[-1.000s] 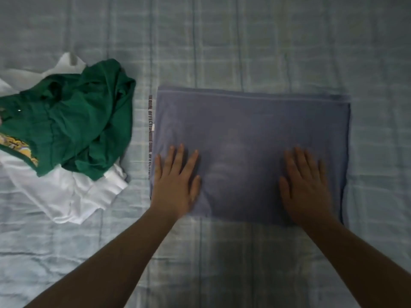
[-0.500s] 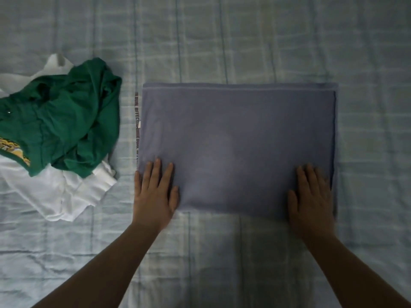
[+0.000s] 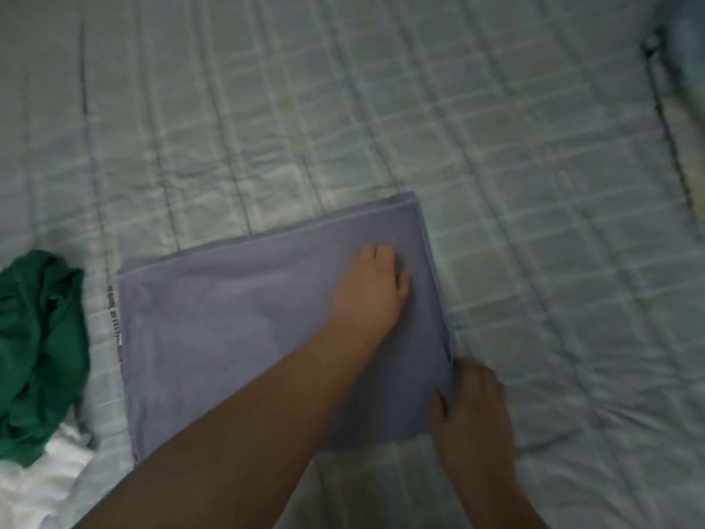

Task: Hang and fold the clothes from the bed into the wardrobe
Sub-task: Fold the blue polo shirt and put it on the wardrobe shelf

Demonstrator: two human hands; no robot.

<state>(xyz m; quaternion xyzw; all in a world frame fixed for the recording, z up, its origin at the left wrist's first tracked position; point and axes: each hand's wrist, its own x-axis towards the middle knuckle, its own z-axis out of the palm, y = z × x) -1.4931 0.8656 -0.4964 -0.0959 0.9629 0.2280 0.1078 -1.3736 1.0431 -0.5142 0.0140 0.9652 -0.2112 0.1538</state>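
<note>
A grey-purple garment (image 3: pixel 229 337), folded into a flat rectangle, lies on the bed (image 3: pixel 381 108) in the middle of the head view. My left arm reaches across it. My left hand (image 3: pixel 372 288) rests near the garment's far right side, with its fingers curled into the fabric. At the near right corner, my right hand (image 3: pixel 473 410) holds the garment's right edge, thumb on top and fingers wrapped around the side. The picture is blurred by motion.
A crumpled green garment (image 3: pixel 38 357) lies at the left edge, on top of a white garment (image 3: pixel 34 486). The pale checked bedcover stretches far and right. A blurred pillow or cloth (image 3: pixel 686 51) shows at the top right corner.
Both hands left the garment's near edge, where they lay flat. My left hand crossed to the far right side, my right hand took the right edge, and the view swung right.
</note>
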